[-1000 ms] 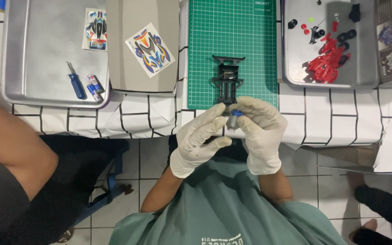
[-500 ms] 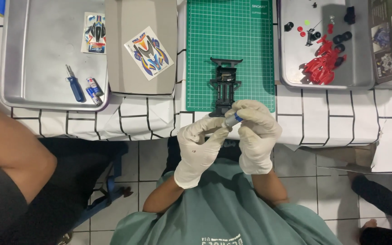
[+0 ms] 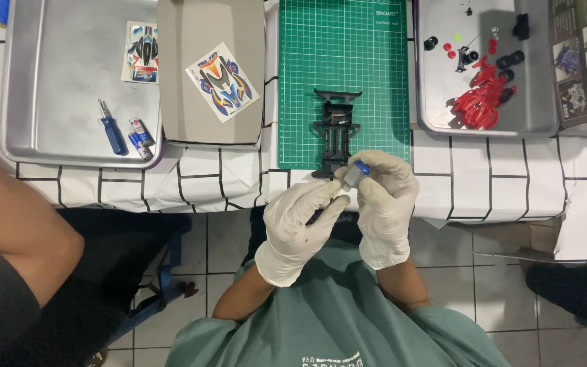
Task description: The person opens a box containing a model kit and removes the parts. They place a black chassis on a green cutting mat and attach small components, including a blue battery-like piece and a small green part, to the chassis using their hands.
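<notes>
2 white-gloved hands meeting just below black toy-car chassis (image 3: 336, 132) on green cutting mat (image 3: 343, 75). Right hand (image 3: 385, 204) pinching small grey, blue-capped cylinder (image 3: 354, 174), possibly a motor; left hand (image 3: 300, 221) fingertips touching it.

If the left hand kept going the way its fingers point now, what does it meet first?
The left hand points up-right at the small grey motor with a blue end in the right hand. It would likely meet that first; the black chassis lies beyond.

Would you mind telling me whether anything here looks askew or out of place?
One sticker sheet lies tilted across the lid of the grey box rather than square. The black chassis sits straight on the green mat; nothing spilled.
</notes>
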